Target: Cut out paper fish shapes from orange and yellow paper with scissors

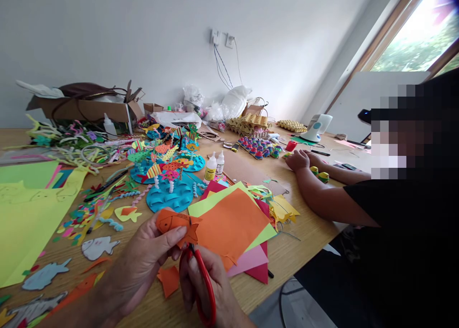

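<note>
In the view from your head, your left hand (145,251) was grasping a small orange paper fish with black drawn lines (168,221), with the thumb lying flat upon it. Your right hand (217,278) was wrapped around the handles of the red-handled scissors (208,280); the dark blades were close to the lower edge of the fish, near its tail, but I could not tell whether they were touching the paper. The fish was held above the wooden table (297,244), in front of you. Under your hands, one irregular orange paper scrap (168,281) lay on the wood. Just beyond your right hand there was a flat orange paper sheet (233,223), which lay on top of a lime-green paper sheet (201,207). To the left of your left hand lay a grey-white paper fish (99,247) and a light blue paper fish (46,274), and farther left a large yellow paper sheet (28,237) with drawn fish outlines. Behind your left hand stood a round bright blue base (168,198), and near it a white glue bottle with a yellow label (211,168). At the right, a co-worker in a black sleeve (362,201) had both forearms on the table; what those hands held, I could not tell.
</note>
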`<action>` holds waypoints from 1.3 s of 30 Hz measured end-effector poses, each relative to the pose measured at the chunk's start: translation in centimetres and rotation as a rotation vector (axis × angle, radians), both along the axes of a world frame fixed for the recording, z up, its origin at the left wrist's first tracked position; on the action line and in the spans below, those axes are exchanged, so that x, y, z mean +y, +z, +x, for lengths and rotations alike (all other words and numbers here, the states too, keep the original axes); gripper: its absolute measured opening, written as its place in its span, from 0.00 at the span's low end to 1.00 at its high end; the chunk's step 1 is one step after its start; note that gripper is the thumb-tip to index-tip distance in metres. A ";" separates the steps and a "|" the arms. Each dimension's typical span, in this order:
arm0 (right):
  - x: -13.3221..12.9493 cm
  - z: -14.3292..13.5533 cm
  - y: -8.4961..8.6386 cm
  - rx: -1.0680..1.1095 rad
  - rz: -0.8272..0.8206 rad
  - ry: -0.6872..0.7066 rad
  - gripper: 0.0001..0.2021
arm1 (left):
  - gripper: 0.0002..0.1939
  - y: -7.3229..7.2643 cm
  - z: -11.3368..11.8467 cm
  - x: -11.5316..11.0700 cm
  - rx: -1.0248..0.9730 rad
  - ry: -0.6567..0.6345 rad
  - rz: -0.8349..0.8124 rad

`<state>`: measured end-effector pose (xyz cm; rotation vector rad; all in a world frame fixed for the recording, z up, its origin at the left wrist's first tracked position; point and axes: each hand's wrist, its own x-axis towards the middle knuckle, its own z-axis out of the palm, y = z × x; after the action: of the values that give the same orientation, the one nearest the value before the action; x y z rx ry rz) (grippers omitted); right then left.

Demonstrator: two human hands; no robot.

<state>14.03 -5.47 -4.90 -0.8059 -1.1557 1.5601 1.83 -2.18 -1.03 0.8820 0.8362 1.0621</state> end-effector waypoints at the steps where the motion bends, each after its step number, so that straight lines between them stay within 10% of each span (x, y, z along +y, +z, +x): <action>1: 0.0 0.0 0.0 -0.003 -0.001 0.001 0.26 | 0.08 0.0 0.0 0.0 0.004 0.003 0.001; 39: -0.1 0.7 -0.4 -0.131 -0.052 -0.019 0.26 | 0.06 0.8 -0.7 0.8 0.034 -0.017 -0.032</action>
<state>14.75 -5.62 -5.27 -0.9629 -1.2017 1.5452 1.11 -1.35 -0.22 0.8816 0.8702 1.0186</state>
